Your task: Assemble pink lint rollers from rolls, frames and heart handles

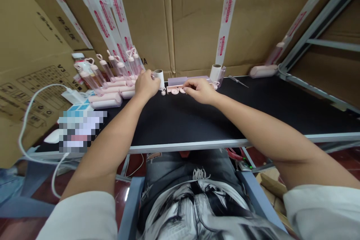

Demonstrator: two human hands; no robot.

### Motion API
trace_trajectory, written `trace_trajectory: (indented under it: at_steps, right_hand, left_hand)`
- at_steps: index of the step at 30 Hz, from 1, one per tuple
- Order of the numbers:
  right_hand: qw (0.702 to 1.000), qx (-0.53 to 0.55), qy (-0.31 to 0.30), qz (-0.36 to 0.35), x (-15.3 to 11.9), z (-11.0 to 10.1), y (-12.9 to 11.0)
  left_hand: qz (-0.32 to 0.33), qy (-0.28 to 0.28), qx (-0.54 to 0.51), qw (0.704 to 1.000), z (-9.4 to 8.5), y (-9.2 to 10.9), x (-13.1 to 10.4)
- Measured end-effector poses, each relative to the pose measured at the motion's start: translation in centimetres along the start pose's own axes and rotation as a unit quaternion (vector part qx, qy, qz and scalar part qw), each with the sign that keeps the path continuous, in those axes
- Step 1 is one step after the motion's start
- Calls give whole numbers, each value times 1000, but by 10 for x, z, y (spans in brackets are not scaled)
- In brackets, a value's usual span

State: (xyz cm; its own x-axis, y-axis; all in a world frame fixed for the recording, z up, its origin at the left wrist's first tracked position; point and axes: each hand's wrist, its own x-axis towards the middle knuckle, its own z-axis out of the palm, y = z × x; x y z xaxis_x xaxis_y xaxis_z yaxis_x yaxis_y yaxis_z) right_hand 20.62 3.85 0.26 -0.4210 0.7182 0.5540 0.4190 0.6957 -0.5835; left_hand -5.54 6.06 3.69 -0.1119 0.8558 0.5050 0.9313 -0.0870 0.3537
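My left hand [147,84] is closed beside a white cardboard-like tube [159,79] standing on the black table. Its fingertips are mostly hidden, and what they hold does not show clearly. To the right of that tube, my right hand [200,90] bends over a pale pink shell [169,90], its fingers pinched low. Round pink pieces [174,91] lie at the shell, and a small pink heart-topped cap [163,92] stands close to its left end. Behind them is a long lilac piece [176,81]. Whatever the right fingertips grip is too small to tell.
Several clear wands with heart tops [105,68] rise from pink bases at left, near a bottle [78,56] and a cabled phone [80,131]. A second white tube [215,72], a screwdriver [238,81] and another pink unit [263,71] stand or lie right. Cardboard [194,18] walls the back.
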Motion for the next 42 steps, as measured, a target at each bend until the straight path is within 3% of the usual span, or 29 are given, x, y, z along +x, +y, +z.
trace_trajectory:
  at_steps: [5,9,14,18,20,23,26,28,37,42]
  right_hand:
    - [1000,9,-20,-7,0,6,3]
    - [999,17,-38,-23,-2,9,0]
    - [998,21,-57,-28,-3,12,-2]
    - [998,14,-56,-25,-3,15,2]
    - [999,15,-37,-11,-2,17,6]
    - [998,62,-5,6,-1,20,12]
    - [990,141,4,-10,-1,21,12]
    - [982,190,2,-19,-2,21,7]
    - [973,232,-10,-13,-5,21,-18]
    - [974,222,44,25,-2,21,-11]
  left_hand:
    - [64,-124,-22,990,9,-3,-4]
    - [105,-176,18,979,19,-7,-8]
    - [99,-153,44,982,10,-5,-5]
    - [69,-109,-91,987,-7,1,-4]
    - [20,-133,-226,965,-13,8,-8]
    - [-17,-190,-404,895,-17,23,-18]
    - [-14,-220,-485,846,-14,38,-28]
    - [-16,-240,-500,832,-10,45,-34]
    - [35,-331,-434,837,0,47,-46]
    - [39,-307,-437,844,-3,44,-41]
